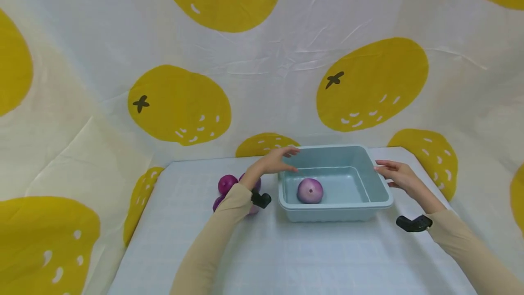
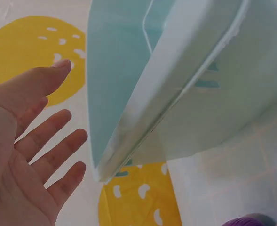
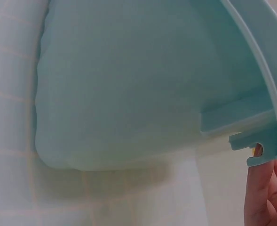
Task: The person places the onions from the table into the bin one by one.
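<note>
A light blue plastic basin (image 1: pixel 335 213) stands on the table, with a purple-and-white onion (image 1: pixel 309 190) inside near its front left corner. My left hand (image 1: pixel 276 160) hovers by the basin's left rim, fingers spread and holding nothing. In the left wrist view, the palm and fingers of that hand (image 2: pixel 39 141) show apart from the rim. On the other side, my right hand (image 1: pixel 399 176) pinches the basin's right rim. The right wrist view catches a finger (image 3: pixel 259 188) of it tucked up under the rim; the rest of the hand is mostly cut off.
Several purple onions (image 1: pixel 227 184) lie left of the basin, partly hidden behind the left forearm and sleeve (image 1: pixel 223 222). A white cloth (image 1: pixel 327 258) covers the table. Behind it hangs a white curtain (image 1: pixel 262 99) printed with yellow fruit.
</note>
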Demonstrator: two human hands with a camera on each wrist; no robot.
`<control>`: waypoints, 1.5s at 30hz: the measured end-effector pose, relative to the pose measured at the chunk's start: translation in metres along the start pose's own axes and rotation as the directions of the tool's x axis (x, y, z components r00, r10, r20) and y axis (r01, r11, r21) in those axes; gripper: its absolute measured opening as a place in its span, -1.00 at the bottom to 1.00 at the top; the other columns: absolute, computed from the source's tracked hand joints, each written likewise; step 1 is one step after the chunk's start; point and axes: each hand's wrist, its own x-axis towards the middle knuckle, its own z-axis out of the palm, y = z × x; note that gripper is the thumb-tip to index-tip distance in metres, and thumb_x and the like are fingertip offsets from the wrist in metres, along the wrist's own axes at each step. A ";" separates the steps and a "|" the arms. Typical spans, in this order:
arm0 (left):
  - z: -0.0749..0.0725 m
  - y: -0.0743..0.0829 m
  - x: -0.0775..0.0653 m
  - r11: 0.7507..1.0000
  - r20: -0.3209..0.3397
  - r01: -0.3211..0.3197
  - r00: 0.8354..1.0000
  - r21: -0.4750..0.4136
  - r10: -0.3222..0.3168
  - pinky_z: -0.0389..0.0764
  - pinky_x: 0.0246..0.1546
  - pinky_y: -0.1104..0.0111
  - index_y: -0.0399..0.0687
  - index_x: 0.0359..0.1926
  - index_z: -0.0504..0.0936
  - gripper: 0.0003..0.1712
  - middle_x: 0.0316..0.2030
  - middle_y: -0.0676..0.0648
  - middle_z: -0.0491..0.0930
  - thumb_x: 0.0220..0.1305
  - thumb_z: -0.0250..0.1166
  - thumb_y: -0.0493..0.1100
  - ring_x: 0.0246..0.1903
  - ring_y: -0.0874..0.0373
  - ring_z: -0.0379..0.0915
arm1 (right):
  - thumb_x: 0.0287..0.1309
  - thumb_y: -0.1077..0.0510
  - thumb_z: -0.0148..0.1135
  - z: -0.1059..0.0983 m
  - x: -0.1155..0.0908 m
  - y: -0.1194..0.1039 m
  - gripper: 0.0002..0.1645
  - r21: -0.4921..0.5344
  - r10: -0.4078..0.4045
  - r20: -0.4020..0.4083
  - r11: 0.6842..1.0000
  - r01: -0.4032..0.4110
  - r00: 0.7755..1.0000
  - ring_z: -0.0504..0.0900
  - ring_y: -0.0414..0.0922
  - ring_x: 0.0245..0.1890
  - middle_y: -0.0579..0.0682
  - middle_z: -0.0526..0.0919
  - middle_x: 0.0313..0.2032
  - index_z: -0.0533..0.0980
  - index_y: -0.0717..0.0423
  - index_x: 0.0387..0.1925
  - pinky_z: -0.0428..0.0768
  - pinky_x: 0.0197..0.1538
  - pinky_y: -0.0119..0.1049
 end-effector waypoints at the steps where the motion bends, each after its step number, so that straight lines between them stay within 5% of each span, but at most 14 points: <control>1: -0.001 0.000 -0.002 1.000 -0.019 -0.004 1.000 -0.011 0.004 0.43 0.26 0.12 -0.07 0.33 0.34 -0.29 0.26 -0.16 0.44 0.17 0.38 -0.14 0.24 -0.09 0.37 | 0.31 -0.29 -0.02 0.000 0.000 0.000 -0.07 0.003 0.001 0.000 1.000 -0.001 1.000 0.54 -0.03 -0.05 0.42 0.34 0.25 0.11 0.33 0.39 0.68 -0.10 -0.30; 13: -0.001 -0.008 -0.042 0.993 -0.266 0.007 0.963 -0.116 -0.038 0.43 0.25 0.07 -0.01 0.30 0.39 -0.35 0.26 -0.10 0.46 0.21 0.35 -0.06 0.24 -0.06 0.39 | 0.29 -0.33 -0.03 0.007 -0.003 0.009 -0.03 0.030 0.046 0.000 0.998 -0.046 0.999 0.55 -0.03 -0.04 0.42 0.28 0.30 0.09 0.30 0.41 0.67 -0.04 -0.22; 19: 0.000 -0.021 -0.068 0.994 -0.369 0.008 0.928 -0.113 -0.049 0.31 0.33 0.03 0.02 0.30 0.39 -0.36 0.24 -0.05 0.48 0.22 0.34 -0.01 0.25 0.02 0.38 | 0.31 -0.31 -0.04 0.008 -0.003 0.007 -0.05 0.032 0.042 -0.002 0.999 -0.042 0.999 0.53 0.04 0.01 0.43 0.27 0.30 0.08 0.30 0.41 0.67 -0.05 -0.21; 24: 0.011 -0.033 -0.088 0.983 -0.421 0.046 0.899 -0.180 -0.119 0.34 0.31 0.02 0.01 0.29 0.39 -0.37 0.23 -0.08 0.48 0.23 0.32 0.01 0.25 0.01 0.37 | 0.33 -0.29 -0.05 0.005 -0.001 0.004 -0.07 0.022 0.029 -0.001 0.999 -0.029 1.000 0.55 -0.04 -0.04 0.42 0.29 0.29 0.08 0.31 0.41 0.68 -0.06 -0.23; 29: 0.026 -0.041 -0.096 0.955 -0.478 0.040 0.859 -0.294 -0.183 0.33 0.32 0.03 0.04 0.26 0.42 -0.40 0.24 -0.06 0.48 0.22 0.34 0.00 0.26 0.00 0.37 | 0.32 -0.29 -0.04 0.001 0.002 0.004 -0.07 0.019 -0.006 -0.014 1.000 0.007 1.000 0.57 -0.21 -0.17 0.42 0.34 0.25 0.11 0.33 0.40 0.68 -0.07 -0.20; 36: 0.035 -0.020 -0.121 0.927 -0.552 -0.016 0.807 -0.375 -0.209 0.30 0.29 -0.09 -0.30 0.23 0.40 -0.46 0.21 -0.30 0.46 0.27 0.28 -0.24 0.25 -0.21 0.34 | 0.31 -0.30 -0.03 0.000 0.002 0.003 -0.07 0.023 -0.008 -0.007 1.000 0.008 1.000 0.57 -0.24 -0.19 0.40 0.38 0.23 0.12 0.32 0.39 0.68 -0.06 -0.20; 41: 0.040 -0.028 -0.136 0.906 -0.595 -0.043 0.767 -0.420 -0.239 0.33 0.27 -0.11 -0.41 0.21 0.40 -0.47 0.17 -0.38 0.47 0.24 0.28 -0.31 0.24 -0.27 0.34 | 0.30 -0.32 -0.03 0.001 0.002 0.004 -0.06 0.018 0.001 -0.014 1.000 0.000 1.000 0.56 -0.24 -0.20 0.38 0.41 0.21 0.13 0.31 0.39 0.68 -0.06 -0.21; 45: 0.041 -0.044 -0.154 0.921 -0.645 -0.017 0.719 -0.390 -0.259 0.34 0.26 -0.10 -0.41 0.18 0.43 -0.49 0.14 -0.37 0.50 0.23 0.29 -0.31 0.21 -0.24 0.37 | 0.30 -0.32 -0.03 0.005 0.000 0.005 -0.05 0.026 0.015 -0.008 1.000 -0.015 1.000 0.55 -0.21 -0.17 0.40 0.35 0.25 0.11 0.30 0.40 0.68 -0.07 -0.23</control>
